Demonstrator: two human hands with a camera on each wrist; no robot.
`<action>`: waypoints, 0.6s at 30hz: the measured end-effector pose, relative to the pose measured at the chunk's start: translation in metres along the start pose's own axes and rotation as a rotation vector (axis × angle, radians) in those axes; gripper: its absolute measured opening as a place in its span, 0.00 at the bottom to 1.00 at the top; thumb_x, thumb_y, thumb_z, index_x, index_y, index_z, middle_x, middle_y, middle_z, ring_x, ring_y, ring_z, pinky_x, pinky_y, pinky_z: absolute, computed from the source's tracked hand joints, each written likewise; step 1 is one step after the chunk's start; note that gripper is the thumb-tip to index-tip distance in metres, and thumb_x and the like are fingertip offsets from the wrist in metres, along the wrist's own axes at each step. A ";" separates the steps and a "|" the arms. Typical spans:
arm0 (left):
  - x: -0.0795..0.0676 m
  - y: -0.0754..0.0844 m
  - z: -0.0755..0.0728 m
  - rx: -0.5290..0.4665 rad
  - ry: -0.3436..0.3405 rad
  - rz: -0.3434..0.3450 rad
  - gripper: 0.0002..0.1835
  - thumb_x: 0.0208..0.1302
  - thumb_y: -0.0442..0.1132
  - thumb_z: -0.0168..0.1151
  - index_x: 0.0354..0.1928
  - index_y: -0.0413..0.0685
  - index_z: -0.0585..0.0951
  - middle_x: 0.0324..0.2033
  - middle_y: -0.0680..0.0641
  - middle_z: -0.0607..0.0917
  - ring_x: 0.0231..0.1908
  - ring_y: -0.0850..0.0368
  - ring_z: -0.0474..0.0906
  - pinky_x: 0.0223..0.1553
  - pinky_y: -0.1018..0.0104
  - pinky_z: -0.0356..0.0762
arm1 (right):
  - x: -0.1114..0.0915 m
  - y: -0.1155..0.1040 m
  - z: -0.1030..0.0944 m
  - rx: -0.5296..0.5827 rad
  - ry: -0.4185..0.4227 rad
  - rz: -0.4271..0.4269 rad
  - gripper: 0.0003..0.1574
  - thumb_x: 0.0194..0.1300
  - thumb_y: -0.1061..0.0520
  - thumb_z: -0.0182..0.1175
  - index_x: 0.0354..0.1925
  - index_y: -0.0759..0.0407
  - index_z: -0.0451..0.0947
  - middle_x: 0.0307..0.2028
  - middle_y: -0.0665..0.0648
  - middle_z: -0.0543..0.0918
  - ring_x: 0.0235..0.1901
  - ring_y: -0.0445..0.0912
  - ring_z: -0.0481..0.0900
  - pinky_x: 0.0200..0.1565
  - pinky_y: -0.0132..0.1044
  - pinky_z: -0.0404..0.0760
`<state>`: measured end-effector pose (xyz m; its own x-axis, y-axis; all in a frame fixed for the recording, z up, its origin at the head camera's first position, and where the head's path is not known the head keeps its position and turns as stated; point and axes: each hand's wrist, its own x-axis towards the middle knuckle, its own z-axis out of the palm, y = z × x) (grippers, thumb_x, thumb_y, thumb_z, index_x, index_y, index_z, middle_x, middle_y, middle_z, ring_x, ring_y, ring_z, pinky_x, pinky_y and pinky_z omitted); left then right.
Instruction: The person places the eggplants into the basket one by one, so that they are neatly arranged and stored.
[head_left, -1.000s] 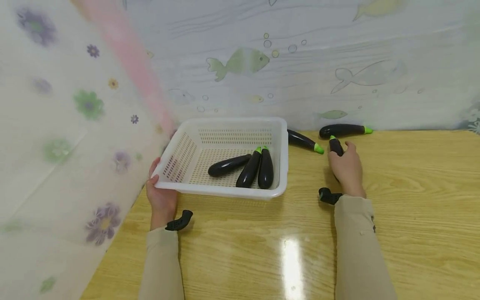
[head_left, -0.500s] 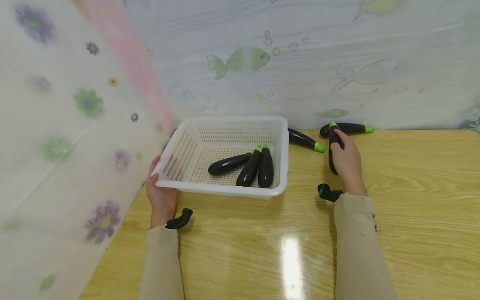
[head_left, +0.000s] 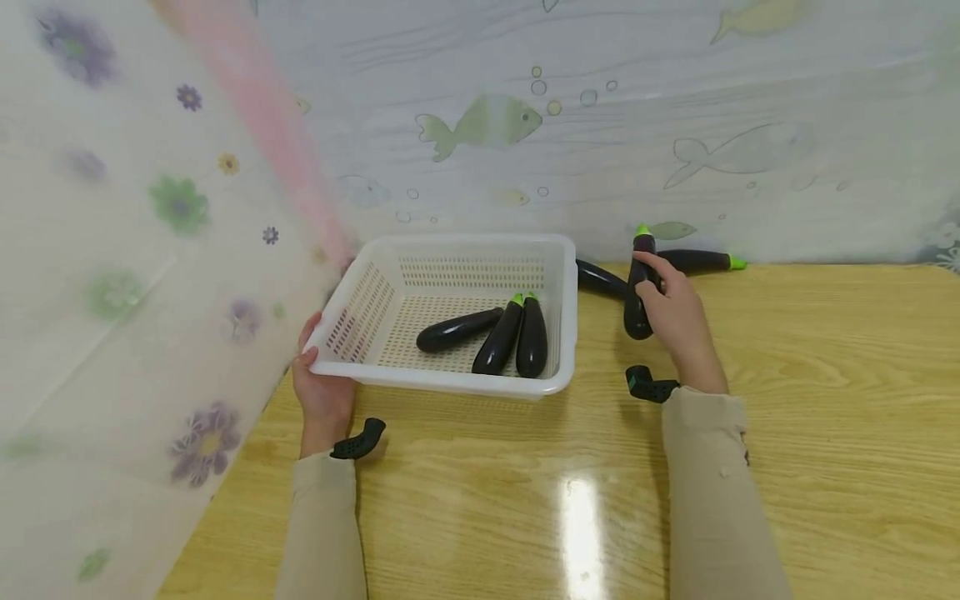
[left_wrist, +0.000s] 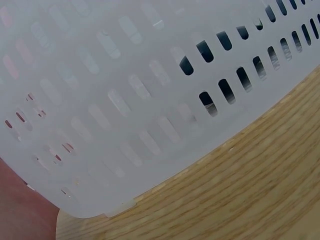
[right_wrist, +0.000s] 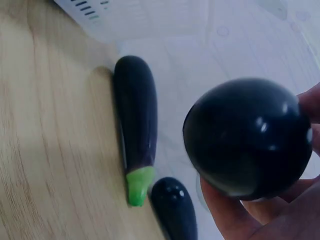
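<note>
Nearest, the left hand [head_left: 324,398] grips the corner of the white basket [head_left: 442,381], thumb over the rim; neither has shifted. Inside lie three eggplants [head_left: 499,337]. A little farther off, the right hand [head_left: 681,325] has thumb and fingers clamped on a held eggplant [head_left: 637,315], which has swung left over the last half second, nearer the basket; I'd judge it a carry partway done. Beyond, two loose eggplants [head_left: 697,262] lie on the table [head_left: 465,492] by the patterned wall [head_left: 600,167], unmoved.

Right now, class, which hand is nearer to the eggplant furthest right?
Right. The right hand is just short of that eggplant; the left hand is far left, holding the near left corner of the basket.
</note>
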<state>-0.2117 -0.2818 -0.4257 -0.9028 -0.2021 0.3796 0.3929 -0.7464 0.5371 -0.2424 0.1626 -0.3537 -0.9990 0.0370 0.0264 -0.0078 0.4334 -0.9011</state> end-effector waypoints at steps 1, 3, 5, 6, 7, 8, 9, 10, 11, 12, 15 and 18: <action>0.000 0.000 0.000 -0.001 0.000 -0.002 0.35 0.48 0.35 0.56 0.62 0.43 0.60 0.61 0.37 0.59 0.58 0.42 0.56 0.56 0.50 0.53 | 0.000 -0.001 0.001 -0.005 -0.005 -0.002 0.28 0.66 0.47 0.36 0.65 0.34 0.54 0.66 0.58 0.51 0.54 0.58 0.64 0.42 0.51 0.68; 0.000 0.000 0.000 0.007 -0.002 -0.002 0.35 0.49 0.35 0.56 0.63 0.43 0.59 0.61 0.37 0.59 0.59 0.42 0.55 0.56 0.50 0.53 | 0.000 -0.003 0.003 -0.001 -0.008 -0.012 0.28 0.66 0.46 0.37 0.64 0.33 0.55 0.66 0.57 0.51 0.54 0.57 0.65 0.42 0.50 0.68; -0.001 0.000 0.000 0.010 -0.007 0.000 0.36 0.49 0.35 0.56 0.63 0.42 0.58 0.61 0.37 0.59 0.59 0.41 0.55 0.55 0.51 0.53 | -0.001 -0.005 0.005 0.011 -0.012 -0.023 0.28 0.66 0.45 0.38 0.64 0.32 0.54 0.66 0.56 0.51 0.54 0.57 0.64 0.43 0.51 0.68; -0.001 0.000 0.000 0.011 -0.010 0.001 0.36 0.50 0.35 0.56 0.63 0.42 0.57 0.60 0.37 0.59 0.58 0.41 0.56 0.55 0.51 0.54 | -0.001 -0.007 0.006 0.017 -0.015 -0.027 0.28 0.66 0.44 0.38 0.64 0.32 0.54 0.66 0.56 0.51 0.54 0.57 0.64 0.43 0.52 0.68; -0.001 0.000 0.000 0.008 -0.013 0.001 0.36 0.50 0.35 0.55 0.63 0.42 0.57 0.60 0.37 0.59 0.58 0.41 0.56 0.55 0.51 0.54 | -0.002 -0.008 0.007 0.025 -0.020 -0.033 0.28 0.66 0.44 0.38 0.64 0.32 0.54 0.66 0.55 0.51 0.54 0.57 0.64 0.44 0.52 0.68; -0.001 0.000 0.000 0.006 -0.014 0.002 0.36 0.50 0.35 0.55 0.63 0.41 0.57 0.60 0.37 0.59 0.58 0.41 0.56 0.55 0.51 0.54 | -0.002 -0.009 0.009 0.033 -0.025 -0.038 0.28 0.66 0.44 0.39 0.64 0.32 0.54 0.66 0.55 0.51 0.54 0.56 0.65 0.45 0.53 0.68; -0.001 0.000 0.000 0.007 -0.014 0.001 0.36 0.50 0.35 0.55 0.63 0.41 0.57 0.60 0.37 0.59 0.58 0.41 0.56 0.55 0.50 0.53 | -0.002 -0.011 0.010 0.039 -0.030 -0.044 0.28 0.66 0.43 0.39 0.64 0.32 0.54 0.66 0.55 0.52 0.54 0.56 0.65 0.45 0.53 0.69; -0.001 0.000 0.000 0.010 -0.010 0.000 0.35 0.50 0.35 0.56 0.63 0.42 0.58 0.61 0.37 0.59 0.59 0.41 0.55 0.56 0.50 0.52 | -0.002 -0.013 0.011 0.041 -0.035 -0.053 0.28 0.66 0.43 0.39 0.64 0.32 0.54 0.66 0.54 0.52 0.53 0.56 0.65 0.45 0.53 0.69; -0.001 0.000 0.000 0.014 -0.008 -0.001 0.35 0.49 0.36 0.56 0.63 0.43 0.58 0.61 0.37 0.58 0.59 0.42 0.54 0.57 0.50 0.50 | -0.002 -0.015 0.012 0.041 -0.039 -0.062 0.28 0.65 0.43 0.40 0.64 0.32 0.54 0.66 0.54 0.52 0.53 0.56 0.66 0.45 0.53 0.69; -0.001 0.000 0.000 0.016 -0.004 -0.002 0.35 0.49 0.36 0.56 0.63 0.43 0.59 0.62 0.37 0.58 0.60 0.42 0.54 0.57 0.50 0.49 | -0.002 -0.017 0.013 0.040 -0.042 -0.071 0.28 0.65 0.43 0.40 0.64 0.32 0.54 0.66 0.54 0.52 0.53 0.56 0.66 0.45 0.52 0.69; -0.001 0.000 0.000 0.023 0.009 -0.001 0.35 0.48 0.36 0.57 0.62 0.43 0.61 0.61 0.37 0.58 0.59 0.42 0.55 0.57 0.50 0.48 | -0.003 -0.022 0.017 0.014 -0.054 -0.091 0.29 0.65 0.42 0.40 0.64 0.31 0.53 0.66 0.52 0.52 0.53 0.55 0.67 0.44 0.52 0.69; 0.001 0.000 0.001 0.018 0.015 0.003 0.35 0.48 0.36 0.57 0.62 0.43 0.61 0.61 0.37 0.59 0.58 0.42 0.57 0.56 0.50 0.50 | -0.003 -0.028 0.019 -0.031 -0.057 -0.108 0.29 0.64 0.40 0.40 0.64 0.30 0.53 0.66 0.50 0.53 0.53 0.55 0.67 0.45 0.52 0.68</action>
<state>-0.2123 -0.2811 -0.4244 -0.9042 -0.2135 0.3699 0.3983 -0.7342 0.5498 -0.2398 0.1333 -0.3370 -0.9933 -0.0618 0.0972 -0.1148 0.4598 -0.8806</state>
